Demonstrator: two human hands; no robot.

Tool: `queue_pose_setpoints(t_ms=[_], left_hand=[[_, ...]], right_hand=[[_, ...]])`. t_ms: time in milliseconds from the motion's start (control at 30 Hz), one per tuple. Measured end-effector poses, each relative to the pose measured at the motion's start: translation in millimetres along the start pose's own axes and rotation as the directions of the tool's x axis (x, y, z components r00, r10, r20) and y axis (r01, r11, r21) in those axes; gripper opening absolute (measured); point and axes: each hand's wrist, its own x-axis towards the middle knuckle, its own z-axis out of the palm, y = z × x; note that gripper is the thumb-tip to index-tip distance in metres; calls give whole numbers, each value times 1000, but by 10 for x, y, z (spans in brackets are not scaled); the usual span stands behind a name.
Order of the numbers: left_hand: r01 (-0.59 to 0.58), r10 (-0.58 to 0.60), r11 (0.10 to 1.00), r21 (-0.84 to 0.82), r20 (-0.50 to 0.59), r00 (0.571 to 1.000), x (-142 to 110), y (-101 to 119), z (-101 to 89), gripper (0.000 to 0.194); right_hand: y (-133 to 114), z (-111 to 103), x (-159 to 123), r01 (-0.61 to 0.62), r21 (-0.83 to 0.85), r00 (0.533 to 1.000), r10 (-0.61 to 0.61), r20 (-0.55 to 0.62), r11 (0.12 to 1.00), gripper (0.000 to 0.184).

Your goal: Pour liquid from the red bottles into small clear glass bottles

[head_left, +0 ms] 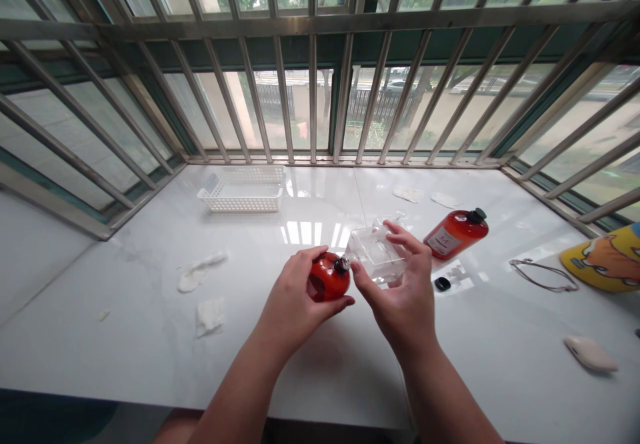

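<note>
My left hand point(295, 287) is wrapped round a red-orange bottle point(327, 283), tilted so its black threaded neck points right. In my right hand point(407, 287) is a clear plastic bottle point(373, 252), lying over on its side with its mouth toward the red bottle's neck. The two mouths meet or nearly meet; I cannot tell if liquid passes between them. Just right of my right hand lies a small black cap point(443, 284). Behind it stands a second red-orange bottle point(453, 236) with a pale label and a black cap on.
A white perforated basket point(243, 203) sits at the back left. Crumpled tissues point(210, 317) lie on the white tabletop point(150, 357). To the right are a cord loop point(543, 276), a yellow patterned container point(603, 261) and a pale pink case point(591, 354). Metal bars point(313, 97) close off the back.
</note>
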Motion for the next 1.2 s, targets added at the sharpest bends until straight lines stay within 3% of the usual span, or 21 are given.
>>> queue_pose_setpoints(t_ms=[1200], left_hand=[[21,-21,999,-25,-2,1000,6,-4,17,81]], right_hand=[[-9,-22,22,90,-80,996,-90,8,993,58]])
